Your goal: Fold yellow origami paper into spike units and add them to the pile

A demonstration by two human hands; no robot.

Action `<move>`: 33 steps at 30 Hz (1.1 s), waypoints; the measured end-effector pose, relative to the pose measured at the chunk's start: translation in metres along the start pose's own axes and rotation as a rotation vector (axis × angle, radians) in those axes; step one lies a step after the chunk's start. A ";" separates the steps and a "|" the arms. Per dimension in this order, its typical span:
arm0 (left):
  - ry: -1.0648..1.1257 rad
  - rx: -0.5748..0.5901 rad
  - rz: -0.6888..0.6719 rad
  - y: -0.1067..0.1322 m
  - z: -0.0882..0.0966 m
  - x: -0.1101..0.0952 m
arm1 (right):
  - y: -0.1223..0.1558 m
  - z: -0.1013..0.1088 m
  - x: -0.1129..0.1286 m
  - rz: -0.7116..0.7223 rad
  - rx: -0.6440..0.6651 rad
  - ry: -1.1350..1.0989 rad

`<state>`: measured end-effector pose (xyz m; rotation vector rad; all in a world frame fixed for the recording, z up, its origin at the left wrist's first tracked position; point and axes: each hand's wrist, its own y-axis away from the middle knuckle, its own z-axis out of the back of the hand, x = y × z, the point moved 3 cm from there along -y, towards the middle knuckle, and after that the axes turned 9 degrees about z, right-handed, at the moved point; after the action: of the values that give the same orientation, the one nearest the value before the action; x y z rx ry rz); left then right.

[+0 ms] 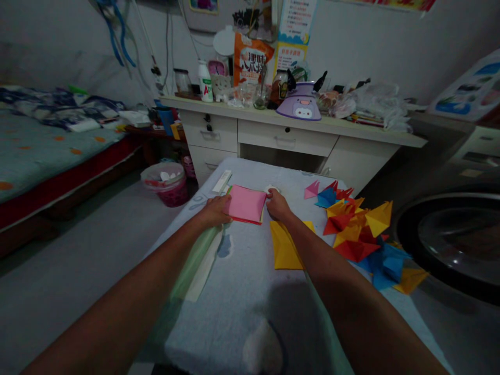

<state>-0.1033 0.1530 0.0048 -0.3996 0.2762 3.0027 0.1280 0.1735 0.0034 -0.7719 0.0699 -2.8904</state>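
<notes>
A stack of square coloured paper, pink on top with other colours at its edges, lies on the cloth-covered table. My left hand grips its left side, with the fingers over the edge. At the right edge, my right hand is closed with thumb and fingertips pinching the upper corner. A yellow paper sheet lies partly beneath my right forearm. To the right sits a pile of folded paper pieces in yellow, red, blue and pink.
A small white box lies beyond my left hand. Behind the table stands a white desk bearing jars, bags and a purple visor. A washing machine is at right; a waste bin and bed are at left.
</notes>
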 end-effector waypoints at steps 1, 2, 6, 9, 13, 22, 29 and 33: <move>0.002 0.000 0.000 0.000 0.000 0.000 | 0.000 0.000 0.001 0.006 0.001 -0.017; 0.004 0.001 -0.001 0.001 0.000 0.000 | 0.000 0.000 0.003 0.011 0.002 -0.033; 0.004 0.005 -0.002 0.003 0.003 -0.002 | 0.003 0.002 0.007 0.000 0.000 -0.069; -0.001 0.007 0.009 0.004 0.006 -0.004 | 0.006 0.000 0.009 -0.038 0.016 -0.078; -0.005 0.005 0.028 0.006 0.010 -0.007 | 0.007 -0.005 0.013 -0.082 0.049 -0.097; 0.020 -0.013 0.051 0.011 0.013 -0.007 | 0.018 -0.002 0.012 -0.133 0.075 -0.141; 0.032 -0.025 0.041 0.010 0.010 -0.005 | 0.022 -0.004 0.015 -0.165 0.071 -0.192; 0.030 -0.040 0.046 0.009 0.009 -0.004 | 0.023 -0.004 0.018 -0.177 0.061 -0.243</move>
<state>-0.1032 0.1459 0.0161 -0.4485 0.2320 3.0540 0.1136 0.1482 0.0065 -1.1640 -0.1192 -2.9165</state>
